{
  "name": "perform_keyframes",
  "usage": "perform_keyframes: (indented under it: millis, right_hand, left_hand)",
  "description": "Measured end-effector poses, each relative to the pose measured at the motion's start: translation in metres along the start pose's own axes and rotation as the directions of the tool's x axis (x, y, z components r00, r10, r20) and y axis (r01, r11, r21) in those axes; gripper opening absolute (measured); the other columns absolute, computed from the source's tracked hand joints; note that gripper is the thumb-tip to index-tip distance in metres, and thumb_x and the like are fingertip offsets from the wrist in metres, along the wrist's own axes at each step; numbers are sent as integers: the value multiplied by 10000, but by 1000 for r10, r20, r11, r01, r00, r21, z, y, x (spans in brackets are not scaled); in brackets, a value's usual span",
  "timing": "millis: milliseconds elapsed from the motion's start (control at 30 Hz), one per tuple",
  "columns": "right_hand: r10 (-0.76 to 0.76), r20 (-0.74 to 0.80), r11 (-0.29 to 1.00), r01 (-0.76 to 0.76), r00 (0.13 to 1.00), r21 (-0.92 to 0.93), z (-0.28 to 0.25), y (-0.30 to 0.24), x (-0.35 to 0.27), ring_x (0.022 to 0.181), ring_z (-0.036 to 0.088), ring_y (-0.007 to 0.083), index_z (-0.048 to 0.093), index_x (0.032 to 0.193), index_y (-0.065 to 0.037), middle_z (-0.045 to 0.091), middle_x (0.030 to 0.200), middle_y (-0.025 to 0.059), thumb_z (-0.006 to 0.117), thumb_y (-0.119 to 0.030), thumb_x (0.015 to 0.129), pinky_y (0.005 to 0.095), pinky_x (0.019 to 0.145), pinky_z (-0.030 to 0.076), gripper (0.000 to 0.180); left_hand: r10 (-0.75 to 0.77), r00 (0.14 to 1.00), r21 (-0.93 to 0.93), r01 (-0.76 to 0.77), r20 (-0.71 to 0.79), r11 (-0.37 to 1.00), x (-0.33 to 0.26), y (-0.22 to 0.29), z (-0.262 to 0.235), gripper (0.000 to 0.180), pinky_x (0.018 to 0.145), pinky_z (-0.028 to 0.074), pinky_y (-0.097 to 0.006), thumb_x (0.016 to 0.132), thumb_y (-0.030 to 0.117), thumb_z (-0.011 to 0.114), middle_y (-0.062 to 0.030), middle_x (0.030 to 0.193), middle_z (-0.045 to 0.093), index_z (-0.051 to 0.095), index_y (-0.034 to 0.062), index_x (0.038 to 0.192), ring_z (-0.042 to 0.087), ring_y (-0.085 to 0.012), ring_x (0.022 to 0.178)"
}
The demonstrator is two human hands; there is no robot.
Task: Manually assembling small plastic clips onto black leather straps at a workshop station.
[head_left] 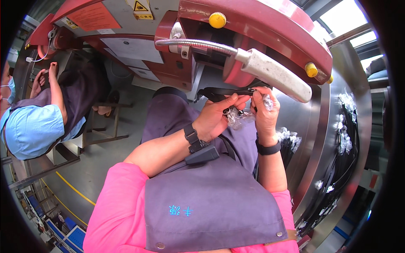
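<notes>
In front of the red machine, above my lap, both hands hold a black strap, perhaps a belt. My left hand is closed on it, thumb on top. My right hand pinches the strap close to its right end, fingertips near the left thumb. Crumpled clear plastic film hangs below the left fingers, and another bit of film shows at the right hand. The left fingers partly cover the strap's lower part.
A pale lamp on a bendable metal neck reaches over my hands. Black straps with clear plastic ends lie along a metal counter at right; more hang beside my right wrist. At left sits a co-worker in a blue shirt.
</notes>
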State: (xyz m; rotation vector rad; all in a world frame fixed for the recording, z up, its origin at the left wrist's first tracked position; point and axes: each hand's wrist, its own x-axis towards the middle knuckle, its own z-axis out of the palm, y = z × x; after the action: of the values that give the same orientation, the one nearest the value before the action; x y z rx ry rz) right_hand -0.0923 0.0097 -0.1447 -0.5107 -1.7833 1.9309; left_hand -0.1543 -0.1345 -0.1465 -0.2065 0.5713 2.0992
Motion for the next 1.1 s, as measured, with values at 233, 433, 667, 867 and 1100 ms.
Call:
perform_keyframes:
  millis: [233, 433, 667, 867, 1100]
  right_hand:
    - [6, -4, 999, -6, 1000, -43, 5, 2, 4, 509, 399, 36, 623, 959, -27, 488, 633, -27, 609, -104, 915, 187, 447, 304, 89]
    - [33, 4, 999, -33, 999, -27, 7, 5, 7, 519, 415, 35, 621, 963, -34, 502, 641, -29, 614, -106, 913, 188, 448, 313, 88]
    - [58, -9, 998, -58, 998, -15, 7, 8, 9, 524, 436, 38, 622, 965, -42, 522, 649, -24, 624, -115, 909, 185, 451, 330, 91]
    - [3, -32, 1000, -4, 999, -25, 8, 8, 8, 518, 424, 38, 625, 953, -42, 506, 638, -29, 625, -116, 909, 189, 446, 317, 86]
    - [-53, -47, 998, 51, 998, -42, 5, 1, 6, 498, 396, 40, 630, 935, -38, 484, 620, -33, 632, -114, 903, 195, 433, 301, 83]
  left_hand:
    - [-23, 999, -9, 23, -26, 1000, 0, 4, -3, 226, 844, 514, -315, 919, 157, 609, -144, 1104, 655, 605, 2, 1083, 631, -169, 930]
    - [-34, 999, -49, 32, -39, 998, 2, 5, -8, 247, 876, 507, -320, 917, 138, 607, -162, 1121, 644, 592, -26, 1102, 626, -190, 999]
    - [-9, 999, -29, 8, -33, 1000, 3, 4, -8, 248, 832, 521, -318, 914, 159, 616, -150, 1106, 651, 590, -15, 1089, 634, -167, 905]
    - [-27, 999, -46, 25, -32, 999, 2, 6, -3, 222, 843, 520, -321, 915, 152, 613, -151, 1105, 650, 600, -10, 1066, 633, -166, 922]
    - [-16, 1000, -48, 17, 10, 999, 3, 2, -1, 278, 928, 489, -341, 913, 152, 616, -168, 1156, 624, 576, -42, 1107, 609, -210, 1056]
